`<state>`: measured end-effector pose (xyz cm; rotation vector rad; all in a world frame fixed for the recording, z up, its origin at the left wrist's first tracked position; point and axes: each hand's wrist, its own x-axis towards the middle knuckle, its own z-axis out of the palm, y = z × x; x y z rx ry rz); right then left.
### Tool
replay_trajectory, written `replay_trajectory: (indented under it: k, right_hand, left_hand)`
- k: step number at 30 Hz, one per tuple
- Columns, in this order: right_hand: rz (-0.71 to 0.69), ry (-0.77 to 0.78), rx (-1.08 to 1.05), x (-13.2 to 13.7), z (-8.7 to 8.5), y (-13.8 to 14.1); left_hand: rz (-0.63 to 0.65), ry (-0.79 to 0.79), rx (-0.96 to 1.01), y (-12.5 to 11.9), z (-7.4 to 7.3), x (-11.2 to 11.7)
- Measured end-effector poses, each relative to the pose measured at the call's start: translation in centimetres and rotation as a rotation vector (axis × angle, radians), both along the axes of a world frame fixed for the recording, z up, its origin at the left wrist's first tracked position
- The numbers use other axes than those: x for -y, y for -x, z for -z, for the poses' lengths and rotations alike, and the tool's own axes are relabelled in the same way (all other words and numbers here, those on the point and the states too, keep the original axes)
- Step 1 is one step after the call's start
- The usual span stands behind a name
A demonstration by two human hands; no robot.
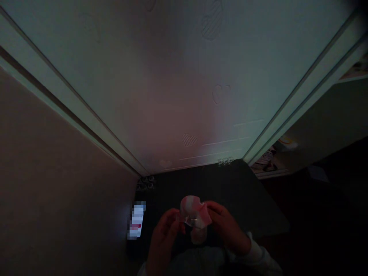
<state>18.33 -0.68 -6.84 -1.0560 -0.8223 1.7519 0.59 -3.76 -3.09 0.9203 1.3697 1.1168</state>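
Note:
Between my two hands is a pink-and-white piece (192, 211) that looks thin and bendable, curved round into a loop with a shiny spot on its lower front. Its exact kind is too dim to make out. The fingers of my left hand (168, 226) pinch its left edge. My right hand (225, 226) grips the right side, where a pink corner sticks out. Just below it is a pale pinkish shape (198, 235), partly covered, and I cannot tell whether it belongs to the same piece. All this is held above a dark tabletop (244, 199).
A lit, blurred-out screen (137, 220) lies on the left of the tabletop, by the brownish wall (57, 172). Ahead rises a pale panel (172, 96) with heart patterns. Small ring-shaped marks (146, 183) show at the back left corner. Shelves with items (267, 159) stand to the right.

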Motion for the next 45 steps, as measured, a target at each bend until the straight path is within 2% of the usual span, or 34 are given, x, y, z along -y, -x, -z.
replay_trajectory:
  k: [3,10,17,25,28,31,35,38,41,45]
  right_hand:
    - [0.021,0.029,-0.027,0.4,0.3,-0.1]
    - [0.06,-0.02,0.083,0.9,1.6,-0.8]
    - [-0.041,-0.102,0.054,1.1,0.5,-1.0]
    - [-0.121,-0.212,0.247,1.7,0.5,-1.6]
    - [-0.091,-0.171,0.266,1.7,0.3,-1.4]
    - [-0.106,-0.137,0.214,1.6,-0.2,-0.7]
    - [-0.247,-0.17,0.162,1.9,-0.7,0.0]
    - [-0.29,-0.09,0.078,2.1,-0.8,0.2]
    - [-0.296,-0.027,0.006,2.0,-0.9,0.4]
    - [-0.321,-0.059,0.093,1.8,-0.6,0.7]
  left_hand:
    - [0.001,-0.005,-0.003,-0.3,0.3,0.1]
    - [0.023,0.003,0.001,-0.9,0.7,0.0]
    - [-0.046,0.055,0.008,-2.0,0.6,-0.3]
    - [0.16,0.126,0.057,-2.3,0.3,-0.9]
    - [0.191,0.128,0.084,-1.8,0.6,-0.8]
    - [0.173,0.123,0.092,-1.2,0.7,-0.6]
    - [0.184,0.136,0.123,-0.4,0.8,-0.1]
    - [0.188,0.16,0.161,-0.2,0.9,0.3]
    - [0.122,0.171,0.171,-0.3,0.9,0.6]
    - [0.062,0.142,0.122,-0.3,0.6,0.8]
